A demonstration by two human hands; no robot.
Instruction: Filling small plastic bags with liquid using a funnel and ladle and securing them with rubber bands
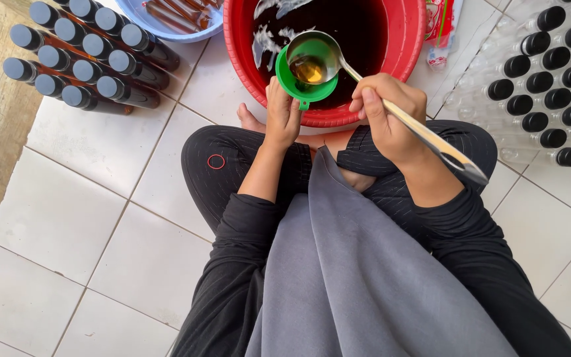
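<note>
White floor tiles (100,172) with grey grout carry everything; the person sits on them cross-legged, dark trousers and grey cloth filling the lower frame.

At 10 o'clock: filled bottles (87,56), dark amber contents, grey-blue caps, lying in close rows. Just beyond, at 11 o'clock, a blue basin (166,30) holds more of the same lying in it.

At 12 o'clock: red tub (328,118) of dark liquid, some pale foam on the surface, its near rim touching the person's shins.

Left hand (281,116): closed around something directly below the green funnel (299,86), most likely a bottle neck, but the thing gripped is hidden by the fingers. Funnel sits over the tub's near rim, spout pointing down toward the hand.

Right hand (384,112): closed on the handle of a metal ladle (312,59). Bowl of the ladle is over the funnel mouth, holding amber liquid, roughly level or slightly tipped; cannot tell whether liquid is running.

At 1 o'clock: a red-and-white plastic packet (441,30) beside the tub. At 2 to 3 o'clock: clear empty bottles (550,79) with black caps, lying in rows.

Judgement on technique: tip the ladle slowly so the funnel drains as fast as it fills. Keep the bowl's lip low and centred on the funnel. Left hand should hold funnel and vessel plumb. Working above the tub rim is sound, since drips fall back in. Risk: overfilling, as the level below is out of sight.
</note>
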